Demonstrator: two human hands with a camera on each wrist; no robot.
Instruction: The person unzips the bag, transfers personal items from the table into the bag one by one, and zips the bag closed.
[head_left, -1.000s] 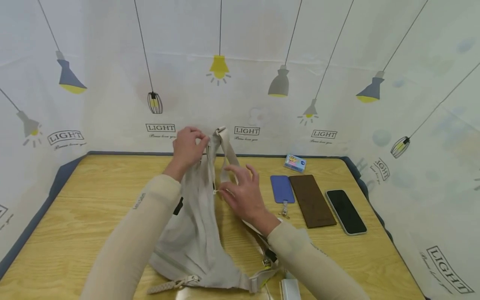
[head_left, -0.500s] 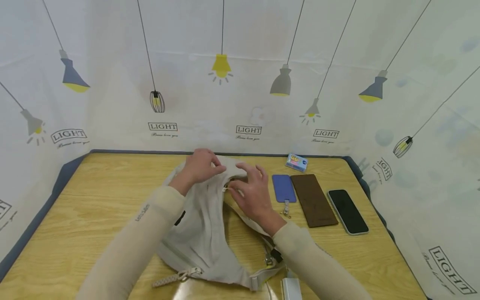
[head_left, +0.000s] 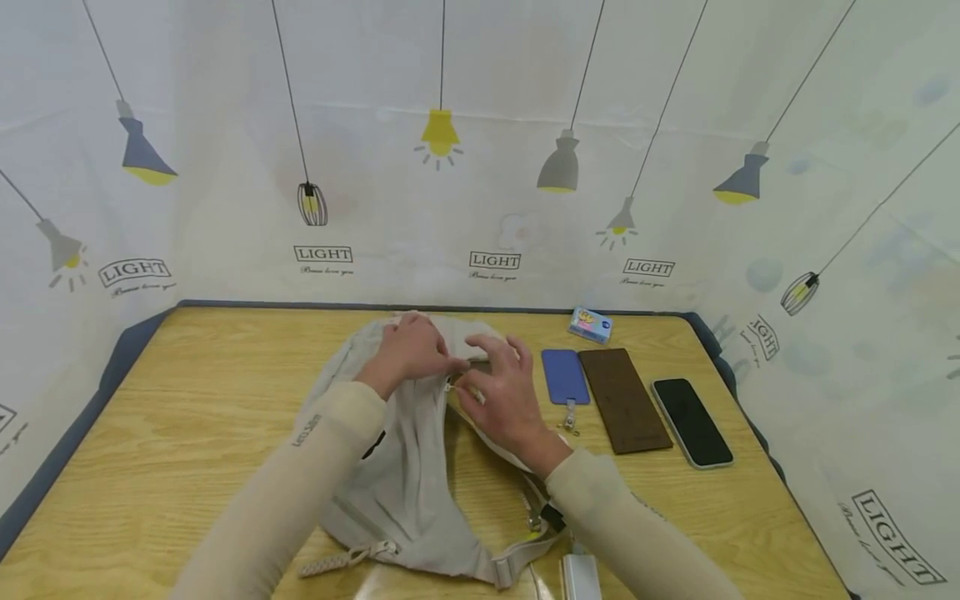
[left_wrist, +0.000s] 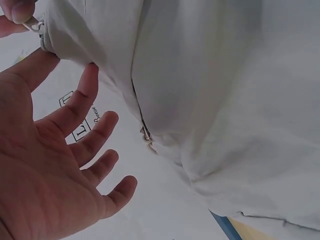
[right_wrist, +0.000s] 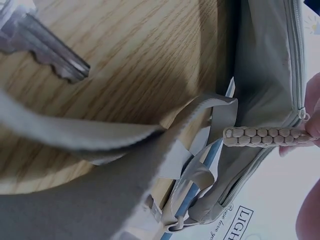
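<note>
A beige sling bag [head_left: 405, 483] with straps lies on the wooden table in the head view. My right hand [head_left: 506, 392] pinches the braided zipper pull [right_wrist: 265, 136] on the bag's right edge. A stretch of the zipper [right_wrist: 297, 55] shows in the right wrist view. Close by, my left hand [head_left: 416, 346] pinches the bag's fabric just beyond the slider, its other fingers [left_wrist: 97, 132] spread apart in the left wrist view. Another zipper pull [head_left: 345, 560] hangs at the bag's near end. The bag's inside is hidden.
Right of the bag lie a blue card holder [head_left: 565, 375], a brown wallet [head_left: 624, 400] and a smartphone [head_left: 692, 422]. A small blue packet [head_left: 590, 325] sits behind them. A key [right_wrist: 55, 47] and a white block [head_left: 581, 577] lie near the right forearm.
The bag's raised far end has come down and folded over. My left hand has moved down and right, close to the right hand. The right hand has shifted slightly right, still pinching the pull.
</note>
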